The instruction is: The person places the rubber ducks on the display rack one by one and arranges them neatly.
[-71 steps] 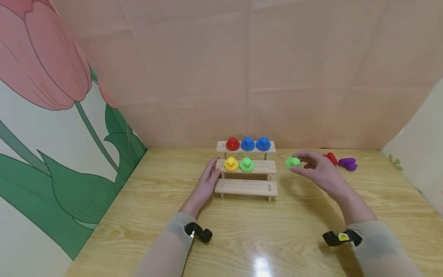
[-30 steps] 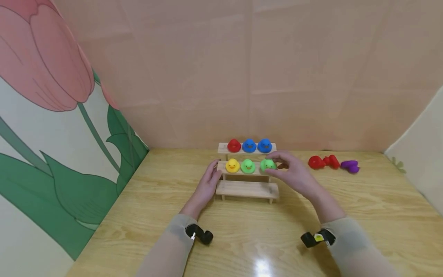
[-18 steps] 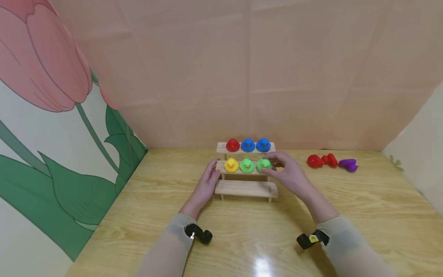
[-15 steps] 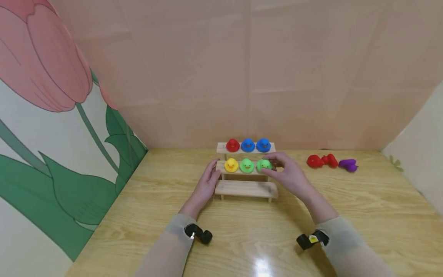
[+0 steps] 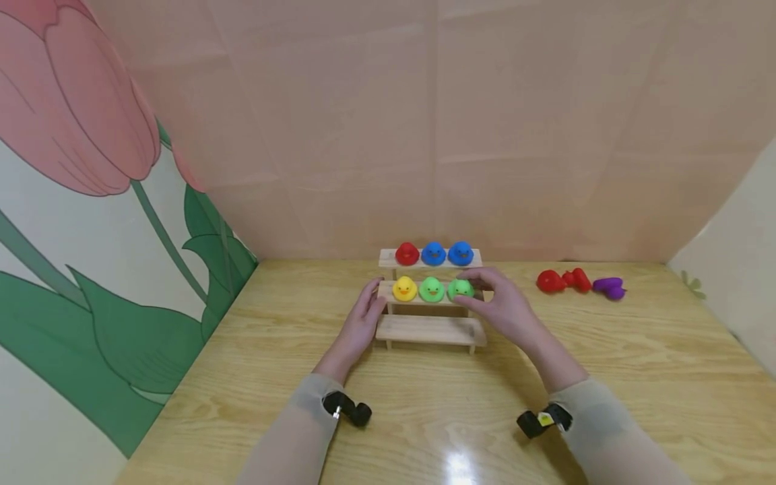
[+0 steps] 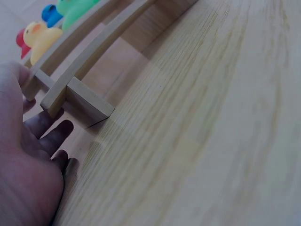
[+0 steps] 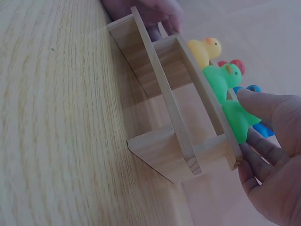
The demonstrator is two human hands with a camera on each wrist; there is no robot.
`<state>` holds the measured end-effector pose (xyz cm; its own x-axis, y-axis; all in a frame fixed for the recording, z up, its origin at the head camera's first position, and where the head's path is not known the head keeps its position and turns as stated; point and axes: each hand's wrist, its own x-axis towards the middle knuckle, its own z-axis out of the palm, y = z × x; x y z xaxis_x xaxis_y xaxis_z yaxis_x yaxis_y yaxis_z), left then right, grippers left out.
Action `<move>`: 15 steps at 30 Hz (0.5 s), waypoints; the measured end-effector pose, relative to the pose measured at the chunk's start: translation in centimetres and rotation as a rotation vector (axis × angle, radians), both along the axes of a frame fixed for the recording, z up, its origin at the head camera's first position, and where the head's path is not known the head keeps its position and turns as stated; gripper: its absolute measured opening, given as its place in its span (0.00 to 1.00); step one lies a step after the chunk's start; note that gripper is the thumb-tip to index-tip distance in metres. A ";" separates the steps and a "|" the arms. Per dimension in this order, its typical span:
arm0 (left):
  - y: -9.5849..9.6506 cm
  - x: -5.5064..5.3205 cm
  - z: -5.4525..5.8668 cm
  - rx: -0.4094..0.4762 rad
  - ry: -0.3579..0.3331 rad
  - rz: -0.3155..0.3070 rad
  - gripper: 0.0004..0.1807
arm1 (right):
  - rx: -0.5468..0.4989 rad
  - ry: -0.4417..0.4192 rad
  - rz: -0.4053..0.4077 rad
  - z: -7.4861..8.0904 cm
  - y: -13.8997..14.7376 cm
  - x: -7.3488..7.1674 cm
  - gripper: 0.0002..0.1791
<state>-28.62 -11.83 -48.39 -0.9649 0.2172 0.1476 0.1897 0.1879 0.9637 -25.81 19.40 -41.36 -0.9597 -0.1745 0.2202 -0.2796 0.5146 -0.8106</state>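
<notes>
A three-step wooden display stand (image 5: 430, 327) stands on the table. My left hand (image 5: 362, 315) holds the left end of its middle step, thumb at the front edge and fingers toward the back. With thumb and fingers, my right hand (image 5: 504, 306) pinches a green rubber duck (image 5: 459, 289) at the right end of that step; in the right wrist view the held duck (image 7: 237, 120) sits right at the board. Beside it are another green duck (image 5: 432, 289) and a yellow duck (image 5: 404, 289). On the top step sit a red duck (image 5: 407, 254) and two blue ducks (image 5: 433, 254).
To the right on the wooden table (image 5: 424, 411) lie red ducks (image 5: 550, 281) and purple ducks (image 5: 609, 288), some tipped over. A pinkish cloth (image 5: 436, 135) hangs behind the table, and a wall with a tulip picture (image 5: 79, 101) flanks the left.
My right hand has carried the green duck leftward from beside the stand onto the middle step, then shifted it slightly closer to the other green duck. My left hand has stayed at the stand.
</notes>
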 end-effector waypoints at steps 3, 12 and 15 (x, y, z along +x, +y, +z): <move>0.0 0.0 0.0 0.006 0.001 -0.004 0.30 | 0.012 0.010 -0.001 0.0 -0.1 0.0 0.25; -0.2 -0.1 -0.1 -0.006 -0.005 0.001 0.31 | 0.039 0.021 -0.002 0.0 -0.3 -0.1 0.27; -0.2 -0.1 -0.1 -0.001 -0.010 0.000 0.31 | 0.037 0.004 -0.004 0.0 -0.2 -0.2 0.28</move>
